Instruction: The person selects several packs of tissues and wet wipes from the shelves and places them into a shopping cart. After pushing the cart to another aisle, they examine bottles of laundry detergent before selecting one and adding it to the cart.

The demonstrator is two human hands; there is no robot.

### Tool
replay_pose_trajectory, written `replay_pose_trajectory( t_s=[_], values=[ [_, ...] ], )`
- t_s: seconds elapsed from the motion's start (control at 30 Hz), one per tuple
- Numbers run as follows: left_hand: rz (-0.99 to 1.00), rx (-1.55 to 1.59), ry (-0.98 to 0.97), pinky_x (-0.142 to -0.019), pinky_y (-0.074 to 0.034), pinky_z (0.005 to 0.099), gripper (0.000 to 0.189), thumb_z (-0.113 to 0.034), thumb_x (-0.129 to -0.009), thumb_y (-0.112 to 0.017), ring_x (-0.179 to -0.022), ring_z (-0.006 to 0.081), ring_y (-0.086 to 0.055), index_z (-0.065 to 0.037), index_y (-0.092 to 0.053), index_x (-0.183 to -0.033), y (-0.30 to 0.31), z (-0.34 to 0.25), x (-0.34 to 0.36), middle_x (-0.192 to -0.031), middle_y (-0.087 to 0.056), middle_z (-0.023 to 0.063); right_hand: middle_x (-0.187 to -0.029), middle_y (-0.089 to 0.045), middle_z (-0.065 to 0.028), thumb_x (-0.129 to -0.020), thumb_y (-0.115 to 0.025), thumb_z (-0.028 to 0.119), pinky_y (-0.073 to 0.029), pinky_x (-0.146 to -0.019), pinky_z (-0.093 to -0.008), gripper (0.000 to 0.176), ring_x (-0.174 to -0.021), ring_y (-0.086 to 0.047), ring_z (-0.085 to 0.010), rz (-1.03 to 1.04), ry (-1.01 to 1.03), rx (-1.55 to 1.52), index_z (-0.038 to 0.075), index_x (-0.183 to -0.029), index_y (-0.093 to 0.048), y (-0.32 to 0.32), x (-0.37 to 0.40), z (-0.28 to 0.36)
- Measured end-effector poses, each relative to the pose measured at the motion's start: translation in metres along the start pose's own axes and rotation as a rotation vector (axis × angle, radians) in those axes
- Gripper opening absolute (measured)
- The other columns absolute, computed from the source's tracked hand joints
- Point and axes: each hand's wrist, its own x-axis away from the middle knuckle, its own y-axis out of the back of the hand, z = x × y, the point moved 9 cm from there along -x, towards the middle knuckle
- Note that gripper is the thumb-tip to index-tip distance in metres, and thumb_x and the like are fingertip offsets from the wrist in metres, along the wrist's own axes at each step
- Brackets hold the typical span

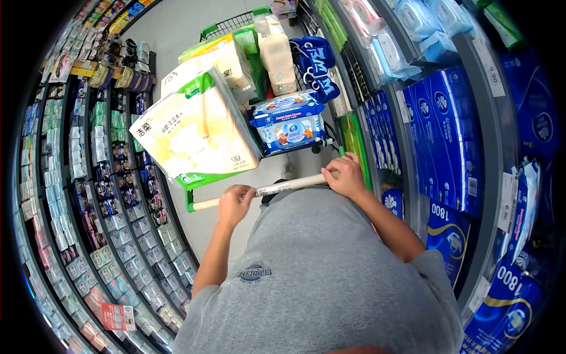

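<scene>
left hand [236, 204] and right hand [345, 176] gripping cart handle [302, 182]; big tissue pack [196, 131] could slide off if you swerve sharply.

We have a shopping cart [234, 23] with black wire sides and green edges, standing right in front of us and piled up high. Its handle [300, 183] is a long, pale bar, a bit slanted, with a sticker [272, 189] near the middle and green at the left end
</scene>
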Motion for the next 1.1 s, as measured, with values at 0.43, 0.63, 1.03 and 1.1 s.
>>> replay_pose_trajectory(
  t_s=[0.43, 0.63, 1.03, 1.1],
  values=[
    [0.436, -0.121, 0.035, -0.067, -0.052, 0.04, 0.024, -0.028, -0.084, -0.066, -0.071, 0.0315, -0.067, -0.005, -0.072, -0.081, -0.023, -0.003, -0.041, -0.075, -0.069, 0.0157, -0.079, -0.063, -0.0014, -0.072, -0.075, 0.026, -0.031, -0.106, -0.0469, 0.017, -0.088, -0.061, -0.0208, 0.107, -0.075, -0.137, 0.012, -0.078, -0.068, 0.0, 0.01, 0.027],
    [0.569, -0.342, -0.187, -0.067, -0.052, 0.0425, 0.026, -0.031, -0.083, -0.065, -0.073, 0.0342, -0.067, -0.006, -0.072, -0.08, -0.035, -0.032, -0.054, -0.073, -0.068, 0.0163, -0.085, -0.064, -0.0039, -0.073, -0.075, 0.028, -0.029, -0.109, -0.0484, 0.022, -0.093, -0.061, -0.0231, 0.182, -0.124, -0.167, 0.011, -0.087, -0.071, -0.001, 0.015, 0.035],
    [0.621, 0.282, -0.685, -0.061, -0.051, 0.0338, 0.019, -0.02, -0.085, -0.067, -0.067, 0.0224, -0.067, -0.005, -0.069, -0.095, 0.005, -0.291, -0.097, -0.079, -0.069, 0.0134, -0.096, -0.071, -0.0134, -0.081, -0.071, 0.034, -0.049, -0.09, -0.0381, 0.038, -0.093, -0.067, -0.0269, 0.098, -0.351, -0.348, 0.005, -0.105, -0.07, 0.029, 0.012, 0.059],
    [0.541, 0.489, -0.728, -0.059, -0.05, 0.0291, 0.018, -0.015, -0.085, -0.068, -0.063, 0.0149, -0.063, -0.003, -0.069, -0.099, 0.008, -0.322, -0.117, -0.078, -0.07, 0.0097, -0.093, -0.072, -0.0101, -0.085, -0.07, 0.016, -0.052, -0.08, -0.0285, 0.022, -0.085, -0.067, -0.0148, -0.252, -0.398, -0.502, 0.001, -0.101, -0.069, 0.067, 0.025, 0.05]
  ],
)
